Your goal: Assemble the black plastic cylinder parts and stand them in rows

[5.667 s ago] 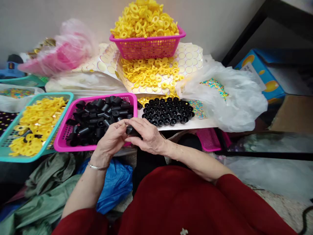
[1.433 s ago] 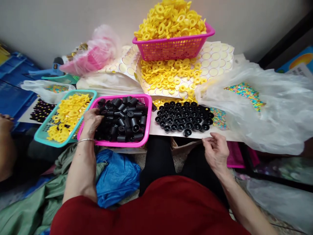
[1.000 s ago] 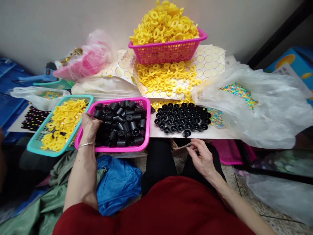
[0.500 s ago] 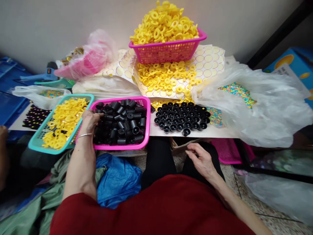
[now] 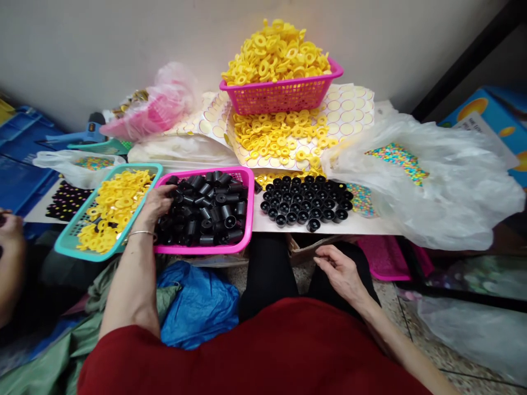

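My left hand [image 5: 155, 206] lies over the left rim of a pink basket [image 5: 201, 249]. Its fingers are apart and reach the edge of the heaped black plastic cylinders [image 5: 206, 206]; the fingertips are partly hidden, and no piece shows in them. Above my right thigh, my right hand [image 5: 340, 271] rests with loosely bent fingers, thumb and forefinger slightly apart, and nothing visible in it. Between and beyond the hands, rows of black round cups [image 5: 304, 203] stand with their hollow side up on the white tabletop [image 5: 362, 225].
Yellow ring pieces fill a teal basket [image 5: 66, 249] at left and a pink basket [image 5: 280, 96] at the back. Plastic bags [image 5: 461, 181] with coloured beads [image 5: 399, 159] lie at right. A glue gun [image 5: 93, 129] is back left. Another person's hand [image 5: 10, 230] shows at far left.
The view has tilted slightly, so the table's things sit a little lower. My left hand shifts slightly at the basket's edge; my right hand stays put. The other person's hand comes further into view.
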`<act>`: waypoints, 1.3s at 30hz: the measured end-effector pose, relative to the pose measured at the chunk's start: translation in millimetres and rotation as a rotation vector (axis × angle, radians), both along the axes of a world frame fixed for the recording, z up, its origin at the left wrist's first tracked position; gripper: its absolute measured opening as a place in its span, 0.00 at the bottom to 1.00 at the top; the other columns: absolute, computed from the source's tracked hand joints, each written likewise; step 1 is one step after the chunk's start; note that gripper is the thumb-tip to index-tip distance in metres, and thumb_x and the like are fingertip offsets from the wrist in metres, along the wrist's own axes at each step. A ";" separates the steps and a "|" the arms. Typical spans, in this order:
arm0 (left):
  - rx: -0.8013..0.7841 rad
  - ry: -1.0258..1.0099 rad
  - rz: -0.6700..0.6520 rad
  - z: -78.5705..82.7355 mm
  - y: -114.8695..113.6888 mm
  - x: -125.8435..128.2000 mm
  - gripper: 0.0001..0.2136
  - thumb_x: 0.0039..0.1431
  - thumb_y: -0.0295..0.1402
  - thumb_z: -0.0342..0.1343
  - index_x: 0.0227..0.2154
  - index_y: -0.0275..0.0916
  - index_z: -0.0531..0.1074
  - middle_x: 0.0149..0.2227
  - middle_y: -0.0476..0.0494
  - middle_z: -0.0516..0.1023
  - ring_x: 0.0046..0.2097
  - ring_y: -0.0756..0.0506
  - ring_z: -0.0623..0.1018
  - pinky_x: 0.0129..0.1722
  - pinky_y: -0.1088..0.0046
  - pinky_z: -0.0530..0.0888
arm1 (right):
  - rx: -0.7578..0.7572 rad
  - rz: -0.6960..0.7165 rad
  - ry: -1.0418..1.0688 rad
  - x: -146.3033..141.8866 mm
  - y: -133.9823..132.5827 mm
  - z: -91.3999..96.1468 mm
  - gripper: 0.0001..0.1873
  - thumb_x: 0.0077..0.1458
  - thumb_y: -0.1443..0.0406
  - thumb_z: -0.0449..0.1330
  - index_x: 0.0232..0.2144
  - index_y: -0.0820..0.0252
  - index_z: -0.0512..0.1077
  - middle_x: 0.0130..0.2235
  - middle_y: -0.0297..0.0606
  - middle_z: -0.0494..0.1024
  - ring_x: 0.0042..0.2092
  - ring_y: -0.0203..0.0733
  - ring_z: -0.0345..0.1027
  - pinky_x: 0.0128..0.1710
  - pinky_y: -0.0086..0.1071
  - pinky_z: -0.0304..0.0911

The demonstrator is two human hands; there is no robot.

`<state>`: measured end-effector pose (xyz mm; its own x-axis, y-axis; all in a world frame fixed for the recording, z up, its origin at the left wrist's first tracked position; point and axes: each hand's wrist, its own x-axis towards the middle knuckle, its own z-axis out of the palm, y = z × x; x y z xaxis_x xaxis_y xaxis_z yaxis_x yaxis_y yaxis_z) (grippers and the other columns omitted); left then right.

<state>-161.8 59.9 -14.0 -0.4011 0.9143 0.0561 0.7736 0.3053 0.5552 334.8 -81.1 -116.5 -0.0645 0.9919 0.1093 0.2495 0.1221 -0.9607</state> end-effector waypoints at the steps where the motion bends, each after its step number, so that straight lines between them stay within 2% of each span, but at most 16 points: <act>1: -0.022 0.042 -0.035 -1.9 3.2 1.5 0.22 0.35 0.19 0.54 0.39 0.32 0.76 0.29 0.49 0.74 0.37 0.46 0.72 0.42 0.70 0.70 | 0.004 0.002 -0.006 -0.2 -0.5 0.8 0.12 0.56 0.56 0.61 0.29 0.58 0.72 0.29 0.36 0.72 0.26 0.35 0.65 0.24 0.29 0.64; 3: -0.055 0.094 -0.086 -5.3 7.5 4.4 0.25 0.31 0.17 0.53 0.38 0.35 0.77 0.33 0.46 0.74 0.44 0.41 0.71 0.49 0.66 0.67 | 0.011 -0.002 -0.022 0.2 -2.1 1.3 0.12 0.56 0.55 0.61 0.29 0.58 0.73 0.29 0.36 0.72 0.26 0.36 0.64 0.24 0.29 0.64; 5: -0.064 0.161 -0.093 -8.2 9.4 5.8 0.23 0.32 0.18 0.54 0.37 0.36 0.77 0.34 0.44 0.73 0.47 0.38 0.71 0.51 0.63 0.65 | 0.007 -0.003 -0.031 1.6 -4.4 -0.1 0.13 0.56 0.55 0.61 0.28 0.58 0.73 0.28 0.36 0.72 0.26 0.36 0.65 0.24 0.29 0.64; 10: -0.020 0.211 0.027 -8.4 6.6 -1.9 0.14 0.42 0.29 0.59 0.36 0.36 0.74 0.32 0.46 0.73 0.40 0.43 0.73 0.45 0.67 0.69 | -0.036 0.003 -0.026 8.3 -9.1 -6.8 0.14 0.56 0.54 0.61 0.28 0.59 0.73 0.27 0.36 0.72 0.27 0.37 0.65 0.25 0.30 0.64; 13: 0.104 0.111 0.077 2.2 -4.4 1.6 0.16 0.44 0.36 0.61 0.37 0.35 0.75 0.32 0.46 0.73 0.37 0.44 0.73 0.40 0.69 0.71 | -0.048 0.007 -0.023 9.2 -6.4 -3.6 0.13 0.56 0.55 0.61 0.27 0.59 0.73 0.27 0.35 0.72 0.27 0.37 0.65 0.25 0.30 0.64; 16: 0.237 -0.075 0.070 17.2 -23.8 32.2 0.22 0.42 0.42 0.64 0.40 0.37 0.76 0.30 0.48 0.74 0.31 0.47 0.72 0.34 0.69 0.72 | -0.002 0.054 -0.031 0.0 1.0 13.7 0.11 0.57 0.58 0.60 0.27 0.58 0.73 0.28 0.36 0.73 0.28 0.37 0.67 0.27 0.29 0.65; 18: 0.298 -0.166 -0.039 23.6 -40.3 70.3 0.22 0.38 0.43 0.67 0.38 0.39 0.77 0.30 0.49 0.75 0.31 0.47 0.73 0.35 0.69 0.73 | 0.049 0.124 -0.018 -14.6 7.1 31.6 0.08 0.58 0.61 0.59 0.29 0.58 0.74 0.31 0.37 0.74 0.31 0.38 0.69 0.31 0.30 0.67; 20: 0.357 -0.273 -0.211 23.3 -59.4 118.0 0.19 0.38 0.41 0.69 0.35 0.40 0.77 0.32 0.48 0.77 0.34 0.45 0.76 0.38 0.68 0.75 | 0.092 0.197 0.048 -35.4 13.2 49.6 0.07 0.58 0.62 0.59 0.36 0.58 0.75 0.35 0.39 0.76 0.33 0.38 0.70 0.34 0.32 0.69; 24: 0.385 -0.330 -0.505 4.5 -99.7 208.5 0.14 0.43 0.39 0.70 0.34 0.44 0.78 0.30 0.48 0.79 0.30 0.46 0.77 0.32 0.69 0.76 | 0.059 0.309 0.271 -79.1 18.9 69.4 0.28 0.53 0.60 0.65 0.56 0.55 0.68 0.43 0.40 0.77 0.39 0.39 0.72 0.40 0.33 0.72; 26: 0.472 -0.268 -0.594 -7.2 -114.3 236.1 0.10 0.50 0.36 0.65 0.37 0.46 0.77 0.32 0.46 0.80 0.31 0.46 0.78 0.32 0.69 0.77 | -0.013 0.351 0.403 -91.5 16.3 68.6 0.28 0.55 0.59 0.63 0.57 0.53 0.66 0.42 0.37 0.78 0.40 0.38 0.74 0.42 0.32 0.73; 30: 0.544 -0.148 -0.827 -19.8 -127.4 250.8 0.12 0.57 0.31 0.58 0.45 0.45 0.75 0.35 0.43 0.80 0.34 0.46 0.79 0.34 0.69 0.77 | -0.131 0.308 0.543 -91.0 4.4 55.6 0.18 0.55 0.59 0.64 0.49 0.54 0.73 0.44 0.37 0.80 0.44 0.39 0.76 0.47 0.34 0.73; 34: 0.445 -0.182 -1.099 -11.5 -125.9 231.3 0.15 0.57 0.33 0.61 0.48 0.43 0.74 0.38 0.41 0.80 0.37 0.46 0.79 0.37 0.70 0.77 | -0.179 0.282 0.573 -79.3 -5.1 46.5 0.19 0.50 0.59 0.68 0.45 0.55 0.74 0.42 0.39 0.81 0.44 0.41 0.78 0.45 0.35 0.75; 35: 0.423 -0.191 -1.091 -6.3 -121.7 221.1 0.14 0.55 0.34 0.63 0.46 0.43 0.75 0.39 0.41 0.80 0.38 0.46 0.79 0.38 0.70 0.77 | -0.176 0.273 0.576 -76.0 -6.2 45.7 0.19 0.50 0.59 0.68 0.44 0.56 0.74 0.41 0.40 0.81 0.43 0.41 0.78 0.44 0.35 0.76; 36: 0.415 -0.186 -1.012 -0.3 -115.1 208.3 0.13 0.53 0.36 0.64 0.42 0.43 0.76 0.39 0.42 0.80 0.39 0.46 0.79 0.39 0.70 0.77 | -0.172 0.261 0.573 -72.1 -6.9 45.1 0.18 0.50 0.60 0.69 0.44 0.56 0.74 0.40 0.40 0.81 0.42 0.41 0.79 0.44 0.36 0.76; 37: 0.418 -0.164 -0.856 5.9 -106.0 193.0 0.11 0.52 0.37 0.65 0.38 0.43 0.77 0.38 0.43 0.80 0.39 0.45 0.79 0.40 0.69 0.76 | -0.162 0.240 0.562 -67.4 -7.3 44.5 0.18 0.50 0.60 0.69 0.43 0.57 0.74 0.39 0.40 0.82 0.40 0.41 0.79 0.44 0.36 0.76; 39: 0.407 -0.083 -0.366 16.6 -81.5 157.2 0.08 0.53 0.37 0.63 0.34 0.40 0.77 0.36 0.44 0.80 0.39 0.44 0.78 0.43 0.67 0.75 | -0.135 0.175 0.515 -55.4 -7.9 42.3 0.17 0.49 0.60 0.69 0.42 0.57 0.74 0.39 0.42 0.82 0.38 0.40 0.79 0.42 0.37 0.76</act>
<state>-4.7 -21.5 2.6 -0.0797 0.9061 0.4156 0.7373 -0.2270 0.6363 279.3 -89.0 -74.2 -0.2009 0.9787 0.0429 -0.2688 -0.0129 -0.9631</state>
